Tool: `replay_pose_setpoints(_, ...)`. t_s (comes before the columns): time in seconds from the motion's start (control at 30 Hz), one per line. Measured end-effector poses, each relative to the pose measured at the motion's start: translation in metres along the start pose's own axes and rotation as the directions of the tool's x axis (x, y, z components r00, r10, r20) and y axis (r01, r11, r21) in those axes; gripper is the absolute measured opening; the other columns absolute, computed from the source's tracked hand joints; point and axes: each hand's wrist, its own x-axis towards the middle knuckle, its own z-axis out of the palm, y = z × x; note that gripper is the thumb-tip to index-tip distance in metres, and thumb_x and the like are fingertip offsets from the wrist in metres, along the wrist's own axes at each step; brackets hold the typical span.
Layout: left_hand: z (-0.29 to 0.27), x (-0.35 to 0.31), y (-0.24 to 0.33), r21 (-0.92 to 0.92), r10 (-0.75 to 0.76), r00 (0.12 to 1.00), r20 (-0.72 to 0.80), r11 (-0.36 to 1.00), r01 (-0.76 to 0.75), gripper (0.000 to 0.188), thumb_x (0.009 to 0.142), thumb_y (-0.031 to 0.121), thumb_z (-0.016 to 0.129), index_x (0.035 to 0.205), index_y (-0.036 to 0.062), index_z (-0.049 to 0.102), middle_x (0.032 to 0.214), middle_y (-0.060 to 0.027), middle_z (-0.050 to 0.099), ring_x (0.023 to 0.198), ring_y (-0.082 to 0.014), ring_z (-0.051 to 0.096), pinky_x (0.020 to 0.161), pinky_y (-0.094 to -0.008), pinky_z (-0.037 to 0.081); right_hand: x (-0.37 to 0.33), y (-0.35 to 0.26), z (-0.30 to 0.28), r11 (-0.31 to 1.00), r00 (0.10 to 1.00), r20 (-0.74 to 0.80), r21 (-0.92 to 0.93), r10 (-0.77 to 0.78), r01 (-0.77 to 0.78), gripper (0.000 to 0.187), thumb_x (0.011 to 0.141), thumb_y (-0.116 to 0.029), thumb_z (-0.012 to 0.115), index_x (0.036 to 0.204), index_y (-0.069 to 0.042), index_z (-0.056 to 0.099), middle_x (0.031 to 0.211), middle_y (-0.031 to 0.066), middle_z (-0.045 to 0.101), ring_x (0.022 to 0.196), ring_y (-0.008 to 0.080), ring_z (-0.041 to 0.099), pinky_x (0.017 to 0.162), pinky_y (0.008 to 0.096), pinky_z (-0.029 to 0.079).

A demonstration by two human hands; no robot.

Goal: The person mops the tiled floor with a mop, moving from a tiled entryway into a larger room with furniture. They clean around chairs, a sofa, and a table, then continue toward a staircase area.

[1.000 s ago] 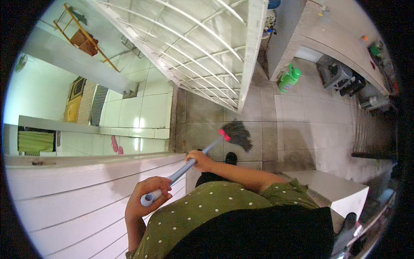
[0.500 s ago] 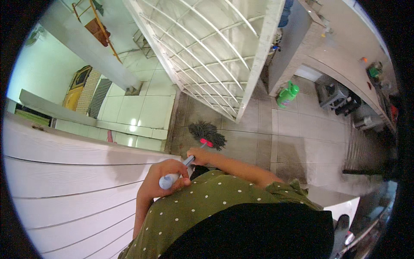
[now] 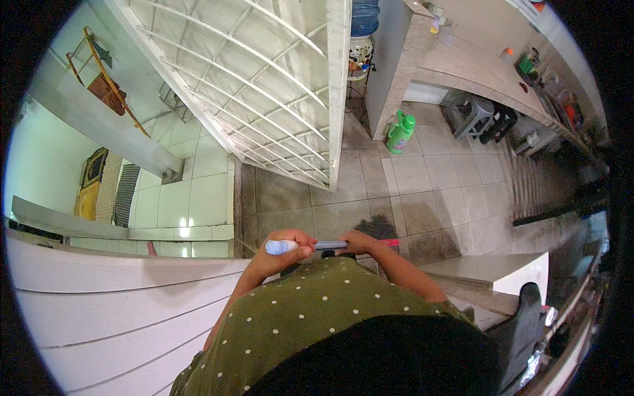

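I am gripping the pale-blue broom handle (image 3: 310, 245) | left hand (image 3: 281, 249) clenching top | right hand (image 3: 356, 243) clenching lower, nearer dark bristle head (image 3: 378, 228) beyond.

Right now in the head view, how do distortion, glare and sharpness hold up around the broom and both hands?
Head view: strong fisheye bending, the white metal gate bars bow and a black rim rings the picture. Glare sits on the pale tiles at left. The left hand and right hand on the broom handle read fairly sharp; the dark bristles look slightly soft. The right edge falls into shadow.
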Motion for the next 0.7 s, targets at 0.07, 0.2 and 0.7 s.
replay_pose_setpoints(0.07, -0.002, -0.003, -0.007, -0.124, 0.03, 0.999, -0.023, 0.992, -0.033, 0.016, 0.088, 0.018, 0.073, 0.092, 0.0061, 0.064, 0.105, -0.0093, 0.069, 0.11, -0.0229, 0.062, 0.096, -0.0362, 0.046, -0.017, 0.009, -0.007, 1.0, 0.996, -0.089, 0.027, 0.001, 0.001, 0.041, 0.077, -0.049, 0.077, 0.087, -0.01, 0.073, 0.086, 0.0164, 0.07, 0.08, 0.0385, 0.066, 0.074, 0.0478, 0.051)
replay_pose_setpoints(0.2, -0.005, -0.022, -0.014, -0.165, 0.004, 0.992, -0.128, 0.986, -0.025, 0.017, 0.09, 0.018, 0.071, 0.101, 0.0082, 0.062, 0.118, -0.0111, 0.064, 0.118, -0.0256, 0.058, 0.104, -0.0402, 0.042, -0.025, 0.018, -0.006, 0.993, 0.977, -0.215, 0.121, 0.014, 0.012, 0.037, 0.075, -0.045, 0.079, 0.088, -0.01, 0.074, 0.084, 0.017, 0.07, 0.082, 0.0384, 0.066, 0.076, 0.0475, 0.051)
replay_pose_setpoints(0.7, -0.034, -0.076, -0.037, 0.286, 0.182, 0.982, -0.054, 0.945, -0.159, 0.021, 0.088, 0.02, 0.073, 0.093, 0.0055, 0.058, 0.096, -0.0092, 0.067, 0.109, -0.0271, 0.061, 0.104, -0.0451, 0.04, 0.063, -0.063, 0.102, 0.969, 0.882, -0.471, 0.204, -0.028, 0.139, 0.045, 0.067, -0.021, 0.082, 0.108, -0.015, 0.063, 0.106, 0.0096, 0.067, 0.103, 0.0323, 0.062, 0.089, 0.05, 0.043)
